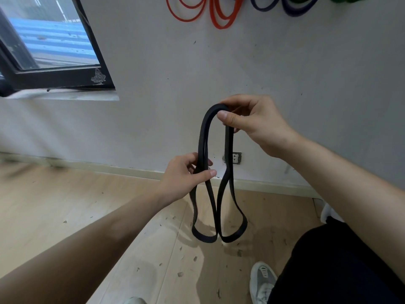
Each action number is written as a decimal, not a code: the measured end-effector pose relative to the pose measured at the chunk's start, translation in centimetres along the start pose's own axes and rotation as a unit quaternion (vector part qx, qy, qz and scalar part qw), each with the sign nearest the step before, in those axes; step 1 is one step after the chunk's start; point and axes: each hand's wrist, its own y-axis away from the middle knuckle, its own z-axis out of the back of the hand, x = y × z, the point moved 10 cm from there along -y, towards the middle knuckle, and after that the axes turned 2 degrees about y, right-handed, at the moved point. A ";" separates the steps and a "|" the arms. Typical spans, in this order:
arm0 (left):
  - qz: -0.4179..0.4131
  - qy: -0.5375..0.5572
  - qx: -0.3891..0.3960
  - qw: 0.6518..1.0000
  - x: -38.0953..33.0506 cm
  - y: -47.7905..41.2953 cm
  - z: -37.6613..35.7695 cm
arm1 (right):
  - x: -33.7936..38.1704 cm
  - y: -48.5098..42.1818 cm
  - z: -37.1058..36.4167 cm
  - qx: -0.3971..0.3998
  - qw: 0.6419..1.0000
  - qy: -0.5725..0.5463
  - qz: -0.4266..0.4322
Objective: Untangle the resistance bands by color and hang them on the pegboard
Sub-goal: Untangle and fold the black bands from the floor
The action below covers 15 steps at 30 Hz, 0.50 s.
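A person's right hand (252, 121) pinches the top fold of a doubled black band (199, 141) held near a wall (153, 62), while the left hand (186, 176) grips its left strands lower down; orange bands (221, 27) and purple bands (294, 13) hang far above

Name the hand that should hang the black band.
Likely right. The right hand pinches the black band at its top fold, nearest the hung orange bands; the left hand grips its strands lower down.
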 end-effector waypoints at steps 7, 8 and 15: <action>0.002 0.009 0.042 0.999 -0.2 0.4 -1.1 | 0.5 0.1 -0.5 0.010 1.000 -0.019 0.007; -0.005 0.010 0.042 0.999 -0.4 0.5 -1.1 | 0.6 0.1 -0.5 0.010 1.000 -0.022 0.008; -0.010 0.038 0.019 0.999 -0.5 0.6 -1.2 | 0.5 0.1 0.1 -0.012 0.988 -0.151 -0.022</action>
